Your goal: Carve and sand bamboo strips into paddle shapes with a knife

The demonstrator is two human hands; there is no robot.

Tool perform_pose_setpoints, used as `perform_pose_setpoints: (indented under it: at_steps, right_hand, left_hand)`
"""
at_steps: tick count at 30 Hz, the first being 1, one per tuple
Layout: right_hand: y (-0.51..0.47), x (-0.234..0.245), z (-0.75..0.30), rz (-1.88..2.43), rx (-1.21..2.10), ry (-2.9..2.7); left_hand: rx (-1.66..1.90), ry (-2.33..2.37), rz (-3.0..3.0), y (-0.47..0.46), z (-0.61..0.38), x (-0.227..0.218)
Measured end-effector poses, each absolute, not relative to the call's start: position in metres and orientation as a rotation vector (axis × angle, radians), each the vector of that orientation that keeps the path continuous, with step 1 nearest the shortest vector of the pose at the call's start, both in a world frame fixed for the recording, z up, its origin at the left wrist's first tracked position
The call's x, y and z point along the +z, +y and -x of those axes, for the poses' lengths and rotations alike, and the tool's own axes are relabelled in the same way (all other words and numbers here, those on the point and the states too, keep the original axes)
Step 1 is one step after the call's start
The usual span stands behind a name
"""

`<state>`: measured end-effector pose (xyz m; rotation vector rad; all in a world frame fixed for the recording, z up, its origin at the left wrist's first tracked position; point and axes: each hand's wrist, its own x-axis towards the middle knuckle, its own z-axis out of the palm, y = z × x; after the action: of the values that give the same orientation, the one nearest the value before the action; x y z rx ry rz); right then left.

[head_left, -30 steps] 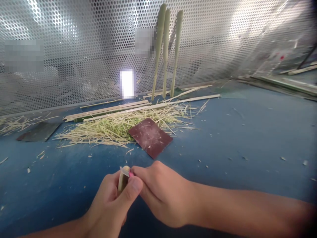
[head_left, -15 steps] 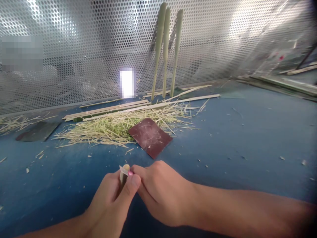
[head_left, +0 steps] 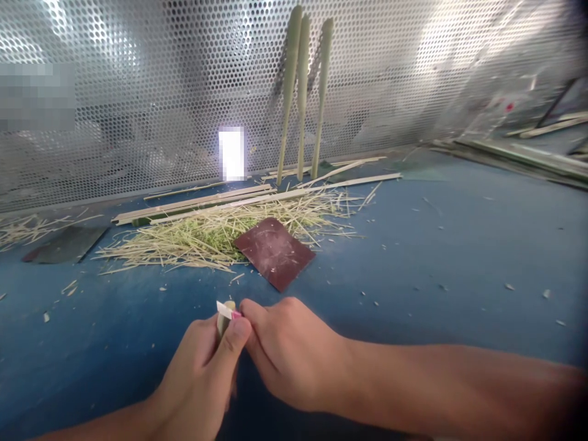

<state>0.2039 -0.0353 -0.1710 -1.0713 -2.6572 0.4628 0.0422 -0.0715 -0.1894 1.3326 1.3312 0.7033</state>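
Observation:
My left hand [head_left: 202,361] is wrapped round a pale bamboo piece [head_left: 221,326] whose rounded tip pokes out above the fingers. In my right hand [head_left: 296,355] is a small knife [head_left: 225,311] with a short pale blade and a bit of pink handle showing. The blade points left and lies across the bamboo just below its tip. My left thumb presses close to the pink part, beside my right fingers. Most of the handle and the lower part of the bamboo are hidden by the hands.
Brown sandpaper [head_left: 275,252] lies against a heap of bamboo shavings [head_left: 197,242] on the blue table [head_left: 436,263]. Behind are long bamboo strips [head_left: 321,187]. Three carved bamboo sticks [head_left: 301,92] lean on the perforated metal screen [head_left: 151,79]. A dark sheet [head_left: 68,244] is at left.
The blade has turned to show more of its flat face and sits slightly further left over the bamboo. Both hands keep their grip; the whole view has shifted slightly.

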Motion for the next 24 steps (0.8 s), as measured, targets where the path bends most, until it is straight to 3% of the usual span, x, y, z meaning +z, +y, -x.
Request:
perform_pose_setpoints:
  at_steps: [8, 24]
  right_hand:
    - [-0.034, -0.169, -0.204, 1.148, 0.465, -2.56]
    - [0.005, -0.165, -0.224, 0.961, 1.0, -2.241]
  left_hand:
    - [0.709, 1.385, -1.251, -0.072, -0.046, -0.184]
    - [0.699, 1.114, -1.172, -0.065, -0.04, -0.187]
